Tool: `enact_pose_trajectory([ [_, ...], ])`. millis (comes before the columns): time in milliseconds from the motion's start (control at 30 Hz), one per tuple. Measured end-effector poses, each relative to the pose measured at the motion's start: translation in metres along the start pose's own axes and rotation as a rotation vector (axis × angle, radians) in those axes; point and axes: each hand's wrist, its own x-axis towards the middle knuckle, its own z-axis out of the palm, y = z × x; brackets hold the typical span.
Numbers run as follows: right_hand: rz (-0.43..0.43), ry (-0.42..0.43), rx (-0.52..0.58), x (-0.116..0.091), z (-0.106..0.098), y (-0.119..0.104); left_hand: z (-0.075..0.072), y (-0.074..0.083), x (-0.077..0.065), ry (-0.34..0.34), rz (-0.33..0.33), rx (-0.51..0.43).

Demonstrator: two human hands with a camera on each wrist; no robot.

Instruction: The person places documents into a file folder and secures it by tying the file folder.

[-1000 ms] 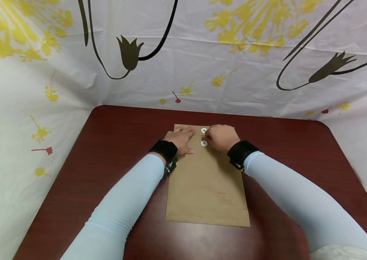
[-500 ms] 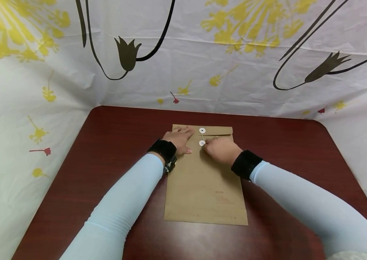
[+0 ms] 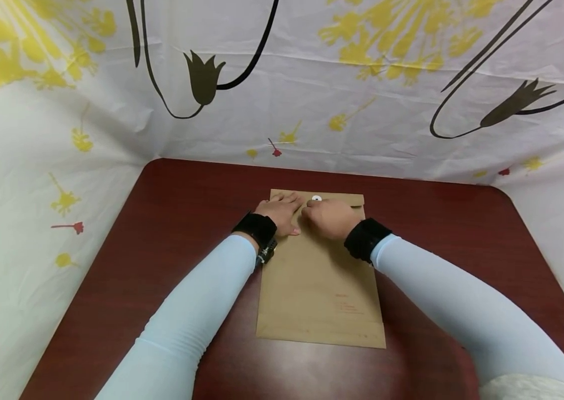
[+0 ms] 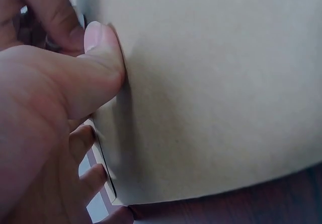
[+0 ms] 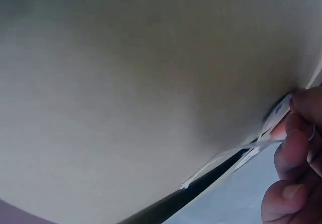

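A brown string-tie envelope (image 3: pixel 317 289) lies on the dark red table. My left hand (image 3: pixel 280 214) rests on its upper left part with fingers spread, thumb pointing right; in the left wrist view the thumb (image 4: pixel 103 58) presses on the paper. Just right of it, my right hand (image 3: pixel 332 218) is curled low over the flap edge. Its fingertips pinch a thin white string (image 5: pixel 216 157), seen in the right wrist view stretching across the flap edge. One white paper disc (image 3: pixel 317 198) shows on the flap above the right hand. That hand hides the lower disc in the head view.
The dark red table (image 3: pixel 176 222) has rounded far corners. White cloth (image 3: pixel 241 133) printed with yellow, red and dark plant shapes hangs behind it and at both sides. Small red print (image 3: pixel 348 305) marks the envelope's lower right.
My right hand circles by the discs: from beside the upper one, down to the right of the lower one, then left and up over the lower one. The left hand stays in place.
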Motion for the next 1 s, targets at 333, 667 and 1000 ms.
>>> enact_pose_trajectory([
  [333, 0.236, -0.056, 0.169, 0.002, 0.005, 0.020, 0.003, 0.000, 0.003, 0.010, -0.002, 0.005],
  [667, 0.192, 0.017, 0.070, -0.026, 0.006, 0.023, 0.002, -0.001, 0.000, 0.007, 0.004, 0.009],
  [1000, 0.051, -0.016, 0.071, -0.025, -0.002, -0.011, 0.001, 0.002, 0.001, 0.003, -0.004, 0.009],
])
